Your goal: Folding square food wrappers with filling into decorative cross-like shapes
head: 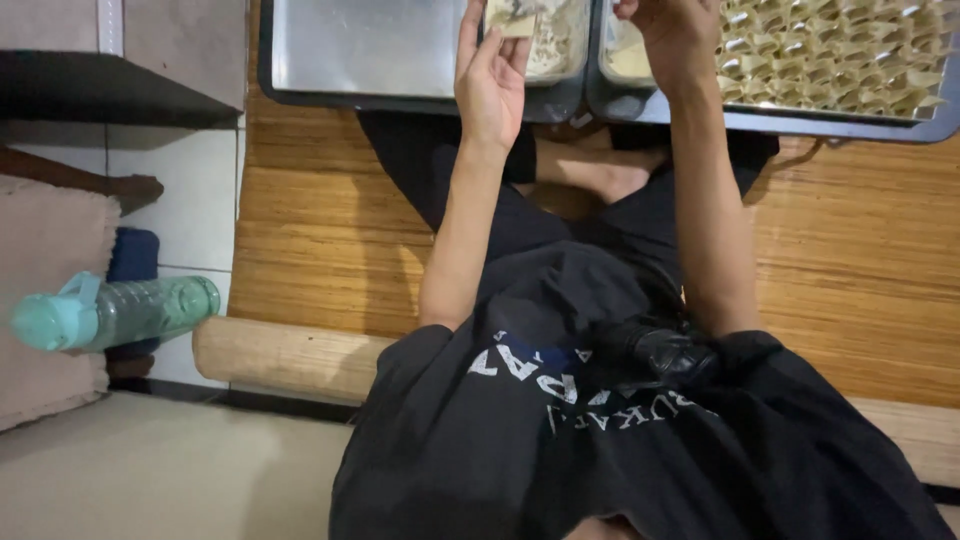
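Wrapper (512, 17) pinched in left hand (490, 85), above tray (400, 95).

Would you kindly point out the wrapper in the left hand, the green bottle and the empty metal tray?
wrapper (512, 17), head view, its lower edge.
green bottle (140, 310), head view, mid-body.
empty metal tray (365, 45), head view, bare floor.

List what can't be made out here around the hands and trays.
- Right hand: fingertips cut off by the head view's top edge; any hold unclear.
- Wrapper in left hand: top cut off.
- Tub filling: blurred, partly hidden behind the left hand.
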